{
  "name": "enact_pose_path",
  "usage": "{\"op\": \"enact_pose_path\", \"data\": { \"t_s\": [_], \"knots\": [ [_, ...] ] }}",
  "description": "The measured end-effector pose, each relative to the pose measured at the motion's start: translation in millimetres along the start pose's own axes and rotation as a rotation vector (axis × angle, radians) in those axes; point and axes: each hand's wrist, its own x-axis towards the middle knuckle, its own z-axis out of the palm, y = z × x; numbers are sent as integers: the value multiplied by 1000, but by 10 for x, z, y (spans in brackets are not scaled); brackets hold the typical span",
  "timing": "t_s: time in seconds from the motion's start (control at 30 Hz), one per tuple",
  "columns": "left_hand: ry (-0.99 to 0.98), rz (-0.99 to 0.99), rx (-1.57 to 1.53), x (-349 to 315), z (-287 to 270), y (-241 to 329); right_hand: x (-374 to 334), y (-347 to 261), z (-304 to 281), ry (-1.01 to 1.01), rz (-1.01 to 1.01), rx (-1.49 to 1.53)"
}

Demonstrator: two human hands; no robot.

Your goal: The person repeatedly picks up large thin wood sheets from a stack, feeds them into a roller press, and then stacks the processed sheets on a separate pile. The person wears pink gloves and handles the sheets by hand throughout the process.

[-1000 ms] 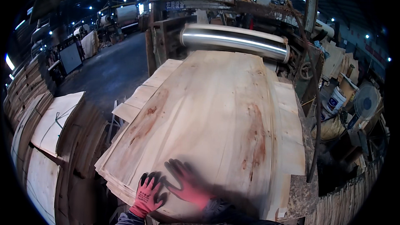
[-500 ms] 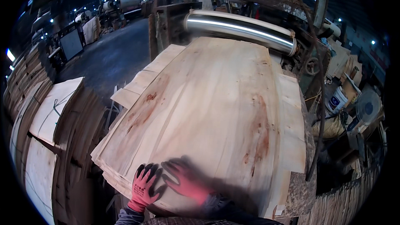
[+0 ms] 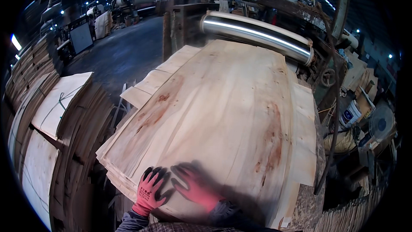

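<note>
A broad pale wood veneer sheet with brown stains and knots lies on a stack in front of me. My left hand, in a pink glove with black fingertips, rests near its front edge with fingers spread. Close to its right, my right hand, gloved alike, lies on the same sheet, fingers stretched forward and a little blurred. Neither hand grips anything. At the far end the sheet reaches toward a shiny metal roller. Smaller veneer pieces stick out along the right side beneath it.
Tied veneer bundles stand at the left. A dark upright rod rises along the right side of the stack. Beyond it are a white bucket and a round fan. More veneer stands on edge at the lower right.
The view has shifted slightly, so the stack and roller sit a little farther right and lower. Both hands keep nearly the same place on the sheet.
</note>
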Motion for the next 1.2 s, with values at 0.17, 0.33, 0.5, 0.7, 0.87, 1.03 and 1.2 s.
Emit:
{"op": "enact_pose_path", "data": {
  "t_s": [0.17, 0.33, 0.5, 0.7, 0.87, 1.03, 1.2],
  "knots": [
    [0, 4, -5, -9, -14, 6, 35, -71, -58, 157, -94, -97],
    [13, 36, 7, 19, 4, -12, 36, -80, -63, 163, -81, -68],
    [17, 64, 24, -36, 102, -113, -7, -6, -9, 39, -3, 6],
    [37, 24, -9, 38, -56, 67, 7, -13, -23, 19, -7, 12],
    [78, 64, -27, 50, -49, 52, 9, -14, -36, 15, -8, 6],
    [50, 46, -16, 112, -79, 96, 0, 18, -9, 1, -11, -7],
    [47, 62, -12, 125, -68, 78, -13, 31, 5, -8, -10, 0]
  ]
}}
